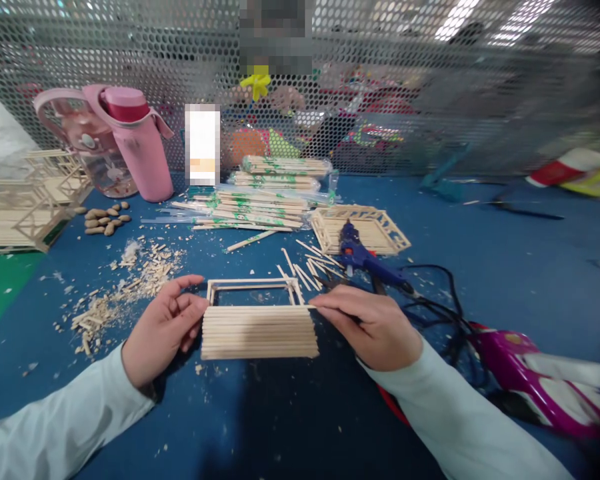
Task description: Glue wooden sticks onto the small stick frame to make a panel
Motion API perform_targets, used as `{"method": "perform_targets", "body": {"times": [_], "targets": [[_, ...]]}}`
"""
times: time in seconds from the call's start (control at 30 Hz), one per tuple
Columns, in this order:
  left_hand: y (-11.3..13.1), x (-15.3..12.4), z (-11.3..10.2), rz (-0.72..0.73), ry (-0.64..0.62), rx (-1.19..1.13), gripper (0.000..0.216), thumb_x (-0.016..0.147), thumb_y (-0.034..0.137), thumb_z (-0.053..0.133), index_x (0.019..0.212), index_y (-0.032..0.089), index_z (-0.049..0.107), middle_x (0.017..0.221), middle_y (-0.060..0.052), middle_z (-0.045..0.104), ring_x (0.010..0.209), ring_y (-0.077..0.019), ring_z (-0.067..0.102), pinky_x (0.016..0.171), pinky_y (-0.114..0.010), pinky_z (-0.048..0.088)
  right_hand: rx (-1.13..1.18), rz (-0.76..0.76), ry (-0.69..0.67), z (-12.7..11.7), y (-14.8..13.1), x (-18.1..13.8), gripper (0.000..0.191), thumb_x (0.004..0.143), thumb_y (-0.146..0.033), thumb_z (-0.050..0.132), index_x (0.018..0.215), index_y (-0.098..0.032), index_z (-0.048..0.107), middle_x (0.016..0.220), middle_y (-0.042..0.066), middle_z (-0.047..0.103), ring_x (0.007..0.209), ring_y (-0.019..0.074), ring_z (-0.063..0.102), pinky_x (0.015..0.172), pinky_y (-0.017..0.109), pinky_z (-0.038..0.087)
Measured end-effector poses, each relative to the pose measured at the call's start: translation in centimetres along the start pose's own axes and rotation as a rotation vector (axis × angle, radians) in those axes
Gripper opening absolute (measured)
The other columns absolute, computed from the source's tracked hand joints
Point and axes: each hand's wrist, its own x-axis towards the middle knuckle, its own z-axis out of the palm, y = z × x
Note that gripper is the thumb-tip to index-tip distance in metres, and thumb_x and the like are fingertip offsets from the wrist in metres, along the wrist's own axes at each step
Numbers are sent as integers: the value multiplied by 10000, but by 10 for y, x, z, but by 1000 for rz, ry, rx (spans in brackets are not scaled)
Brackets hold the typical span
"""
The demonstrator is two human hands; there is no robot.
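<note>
In front of me is a small frame [253,283] built of thin wooden sticks, its near side covered by a slatted panel [260,337] of sticks laid side by side. One wooden stick [260,307] lies along the panel's upper edge. My right hand [375,323] pinches the right end of that stick between thumb and fingers. At the left edge, my left hand [167,327] has its thumb and bent fingers closed on the corner of the frame, the index finger reaching outward. The frame's far part is an open rectangle.
A blue glue gun [363,257] rests against another stick tray [380,223], its cable running right. Behind are wrapped stick bundles [265,203], peanuts [103,219] and a pink bottle [140,147]. Wood scraps [147,273] litter the left; a magenta object [535,377] lies right.
</note>
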Motion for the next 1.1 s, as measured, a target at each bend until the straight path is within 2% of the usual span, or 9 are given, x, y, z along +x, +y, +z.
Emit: {"method": "perform_targets", "body": {"times": [0.07, 0.17, 0.23, 0.3, 0.4, 0.5, 0.67, 0.83, 1.1], "targets": [[-3, -3, -2, 100, 113, 129, 375, 815, 446, 504, 1082, 188, 450, 549, 80, 470, 365, -60, 383, 342, -177, 318, -4, -3, -4, 0, 0, 0, 178, 841, -136, 490, 848, -160, 666, 712, 44, 671, 636, 119, 625, 583, 208, 486], [-1, -11, -2, 535, 339, 528, 243, 861, 298, 450, 1070, 190, 508, 848, -31, 578, 707, -132, 579, 604, -261, 486, -2, 2, 3, 1, 1, -1, 191, 846, -139, 483, 846, -155, 673, 713, 47, 674, 642, 121, 626, 592, 209, 485], [5, -18, 6, 865, 256, 831, 242, 856, 217, 458, 1082, 202, 542, 1055, -75, 593, 1003, -196, 558, 854, -348, 455, 0, 1, 2, 1, 1, -2, 200, 847, -139, 478, 845, -153, 678, 726, 52, 680, 655, 120, 630, 607, 206, 485], [9, -21, 19, 1054, 71, 1071, 277, 861, 198, 456, 1118, 229, 557, 1184, -70, 588, 1163, -241, 484, 979, -426, 367, -5, -5, 2, 2, 0, -2, 207, 848, -145, 476, 840, -152, 683, 726, 54, 683, 654, 120, 630, 613, 206, 484], [9, -20, 41, 1091, 21, 1279, 323, 883, 238, 441, 1193, 237, 533, 1293, -53, 546, 1231, -287, 435, 989, -494, 342, -9, -3, 11, 3, -1, -3, 212, 851, -158, 474, 832, -156, 685, 710, 48, 680, 640, 120, 624, 612, 209, 483], [2, -15, 51, 1113, 19, 1328, 318, 899, 275, 420, 1182, 206, 548, 1244, -60, 589, 1134, -270, 536, 930, -476, 407, 1, 1, 26, 4, -1, -3, 211, 850, -160, 474, 827, -155, 684, 715, 50, 683, 648, 123, 624, 619, 214, 484], [-1, -12, 48, 1166, -1, 1329, 308, 914, 249, 386, 1153, 180, 568, 1190, -63, 626, 1052, -245, 596, 895, -460, 437, 1, 21, 24, 5, -3, -4, 193, 831, -142, 490, 812, -157, 682, 721, 49, 687, 655, 134, 629, 624, 228, 485], [0, -14, 49, 1166, -26, 1335, 321, 913, 234, 380, 1176, 169, 552, 1194, -74, 622, 1048, -249, 599, 887, -467, 438, -32, 23, 75, 11, -8, -4, 184, 838, -155, 488, 853, -174, 670, 823, 53, 709, 772, 163, 646, 719, 270, 486], [-1, -12, 52, 1150, 15, 1331, 318, 919, 249, 365, 1148, 169, 570, 1189, -80, 625, 1046, -240, 600, 895, -443, 437, -7, 73, 59, 15, -14, -1, 170, 849, -146, 463, 815, -168, 629, 786, 41, 694, 723, 135, 640, 691, 233, 485]]}}
